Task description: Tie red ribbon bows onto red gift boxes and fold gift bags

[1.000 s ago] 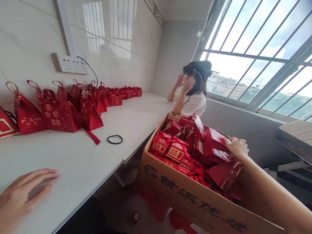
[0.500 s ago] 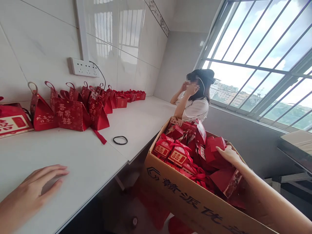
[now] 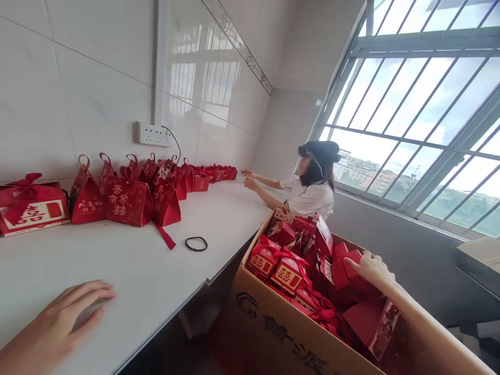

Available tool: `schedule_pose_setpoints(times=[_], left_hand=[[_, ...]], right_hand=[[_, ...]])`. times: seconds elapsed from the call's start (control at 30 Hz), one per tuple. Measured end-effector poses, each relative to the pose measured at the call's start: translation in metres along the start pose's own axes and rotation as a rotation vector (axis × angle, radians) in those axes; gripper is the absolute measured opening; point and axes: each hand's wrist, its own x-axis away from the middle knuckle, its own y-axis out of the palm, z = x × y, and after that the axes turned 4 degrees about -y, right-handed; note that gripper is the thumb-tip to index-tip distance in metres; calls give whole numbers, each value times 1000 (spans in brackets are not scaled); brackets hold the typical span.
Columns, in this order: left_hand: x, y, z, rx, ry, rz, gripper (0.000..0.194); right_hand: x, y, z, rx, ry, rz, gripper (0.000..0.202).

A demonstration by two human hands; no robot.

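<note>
My left hand rests on the white table, fingers stretched forward and thumb apart, holding nothing. Inside the cardboard carton, my right hand grips a red gift box near the far right wall; its fingertips are partly hidden. Around it the carton is packed with more red boxes, among them a ribboned favor box with a cream label. A larger red box lies tilted below my right wrist.
Red gift bags with loop handles line the wall, beside a ribbon-tied box. A black hair tie lies near the table edge. Beyond the carton, a person in a white top reaches over the table. A power socket is on the wall.
The view has tilted up and shifted slightly left. The other person's hands have dropped from the face to the table. My right fingers have closed further over the red box; my left hand stays put.
</note>
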Motion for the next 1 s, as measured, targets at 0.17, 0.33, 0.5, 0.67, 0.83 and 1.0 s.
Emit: schedule_pose_setpoints(times=[0.17,0.33,0.5,0.67,0.83,1.0], left_hand=[[-1,-14,23,82,-92,-62,21],[-4,-41,64,85,-67,-121,23],[-6,-44,75,78,-78,-159,22],[-5,-42,72,65,-100,-165,20],[-8,-46,66,46,-122,-100,20],[-12,-52,38,-7,-199,130,18]], right_hand=[[31,-31,-91,-143,-556,6,45],[92,-56,-198,-330,-965,-19,38],[155,-62,-290,-383,-1280,-143,31],[208,-56,-365,-428,-1530,-214,27],[256,-51,-431,-573,-1558,-271,22],[285,-24,-499,-1032,-1294,-472,15]])
